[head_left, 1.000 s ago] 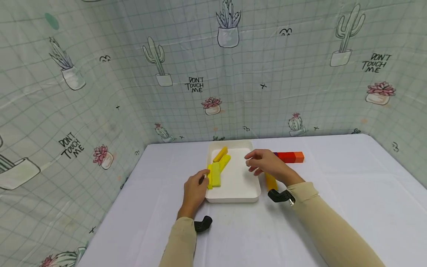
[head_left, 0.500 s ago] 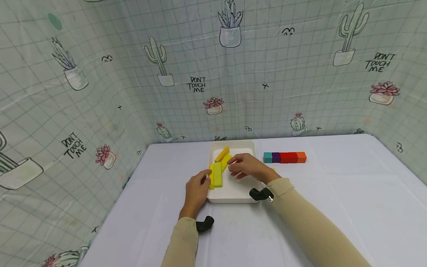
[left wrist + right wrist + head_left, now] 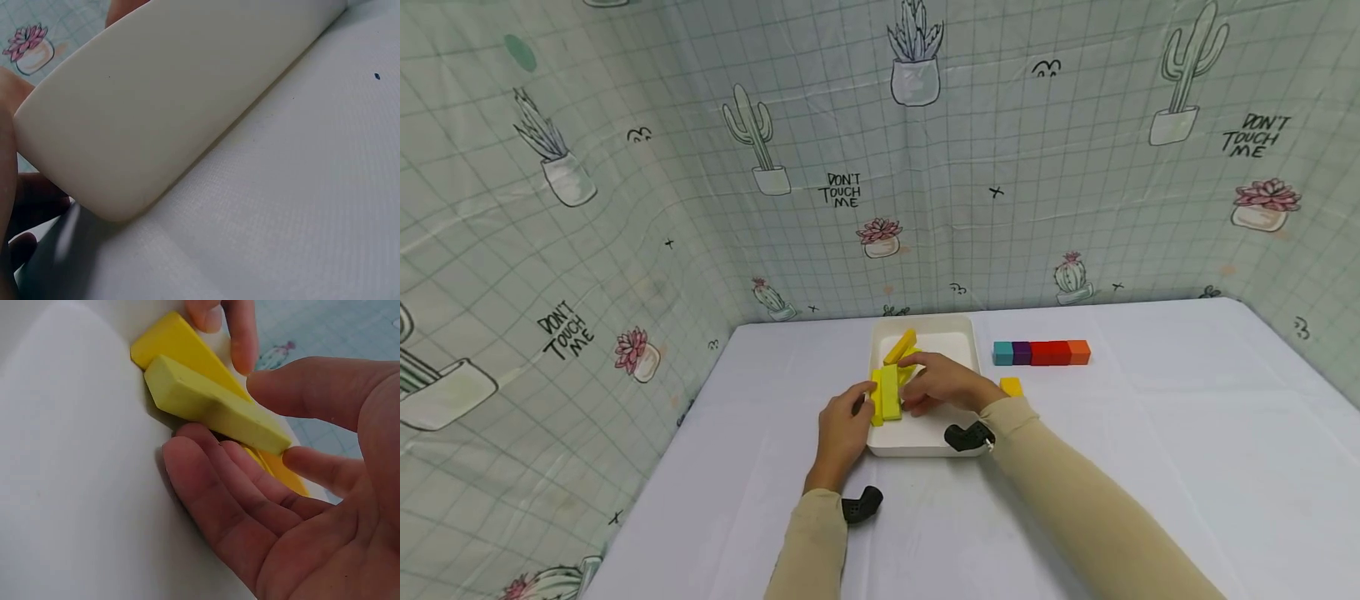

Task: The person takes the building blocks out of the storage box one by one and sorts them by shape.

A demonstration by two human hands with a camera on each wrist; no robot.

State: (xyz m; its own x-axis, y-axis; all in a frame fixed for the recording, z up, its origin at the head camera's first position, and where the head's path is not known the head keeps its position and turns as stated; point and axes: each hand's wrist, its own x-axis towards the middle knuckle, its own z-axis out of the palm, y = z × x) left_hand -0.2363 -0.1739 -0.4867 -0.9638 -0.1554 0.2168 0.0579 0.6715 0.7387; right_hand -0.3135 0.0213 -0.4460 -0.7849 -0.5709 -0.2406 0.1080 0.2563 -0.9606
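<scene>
A shallow white tray holds several yellow blocks along its left side. My left hand grips the tray's left rim, with fingertips over the edge beside the blocks. Inside the tray, my right hand reaches from the right to a pale yellow block. In the right wrist view its fingers lie loosely bent along the block's near side, with another digit just above the far side. A deeper yellow block lies against the pale one. Farther back in the tray rests another yellow block.
Right of the tray stands a row of blocks: teal, purple, red and orange. A yellow-orange block lies nearer, partly hidden by the right sleeve. Patterned cloth hangs behind the white table.
My right hand has moved left from the tray's right rim, over the tray and down to the pale yellow block. The coloured row has come into full view. My left hand stays at the rim.
</scene>
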